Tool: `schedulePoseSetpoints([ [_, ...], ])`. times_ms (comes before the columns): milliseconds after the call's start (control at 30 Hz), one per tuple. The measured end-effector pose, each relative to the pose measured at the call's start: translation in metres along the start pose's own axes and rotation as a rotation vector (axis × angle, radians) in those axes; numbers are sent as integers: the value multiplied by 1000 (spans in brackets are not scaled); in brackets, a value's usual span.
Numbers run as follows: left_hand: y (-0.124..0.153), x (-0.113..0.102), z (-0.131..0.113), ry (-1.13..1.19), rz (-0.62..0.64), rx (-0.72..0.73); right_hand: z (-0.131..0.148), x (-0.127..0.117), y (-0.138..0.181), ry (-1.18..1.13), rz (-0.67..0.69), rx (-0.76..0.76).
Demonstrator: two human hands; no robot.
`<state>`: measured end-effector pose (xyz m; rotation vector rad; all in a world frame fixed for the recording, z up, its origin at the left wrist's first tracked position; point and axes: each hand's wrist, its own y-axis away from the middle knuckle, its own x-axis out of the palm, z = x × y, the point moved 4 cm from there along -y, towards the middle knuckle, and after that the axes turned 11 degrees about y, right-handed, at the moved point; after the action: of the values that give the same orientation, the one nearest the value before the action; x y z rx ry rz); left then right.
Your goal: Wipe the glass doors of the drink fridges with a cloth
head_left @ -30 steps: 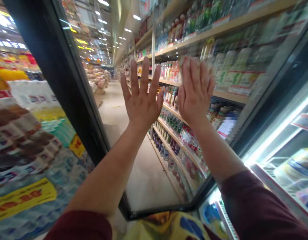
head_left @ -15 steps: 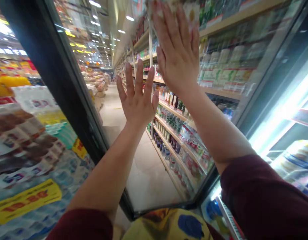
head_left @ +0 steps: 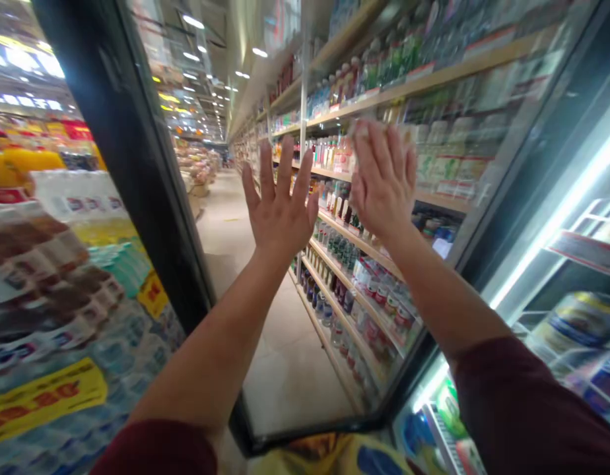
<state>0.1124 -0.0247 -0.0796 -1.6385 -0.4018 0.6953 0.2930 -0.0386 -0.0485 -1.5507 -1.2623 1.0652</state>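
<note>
An open glass cooler door (head_left: 280, 369) with a dark frame stands before me. Spread flat on its pane is my left hand (head_left: 280, 204), fingers apart and holding nothing. To the right, my right hand (head_left: 387, 178) presses a cloth (head_left: 408, 135) against the same glass. Its fingers lie close together. Most of the cloth is hidden beneath the hand; a pale patterned edge peeks out.
Through the pane I see shelves (head_left: 364, 244) of bottles and an aisle floor (head_left: 223, 231). Shrink-wrapped bottle packs (head_left: 47, 264) with a yellow price sign (head_left: 47, 399) are stacked left. At right, a lit cooler (head_left: 589, 323) holds drinks.
My right hand has slid down and a little right across the glass with the cloth. My left hand remains flat on the pane. The view has shifted slightly.
</note>
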Motion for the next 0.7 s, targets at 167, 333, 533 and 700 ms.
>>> schedulePoseSetpoints([
  [167,2,-3,0,8,3,5,-30,-10,-45,6,21,247],
  [333,1,-2,1,11,47,-29,-35,-8,-11,-34,77,284],
  [533,1,-2,-2,-87,88,-48,-59,2,51,-91,4,225],
  [700,2,-5,-7,-35,76,-37,-137,22,36,-87,-102,289],
])
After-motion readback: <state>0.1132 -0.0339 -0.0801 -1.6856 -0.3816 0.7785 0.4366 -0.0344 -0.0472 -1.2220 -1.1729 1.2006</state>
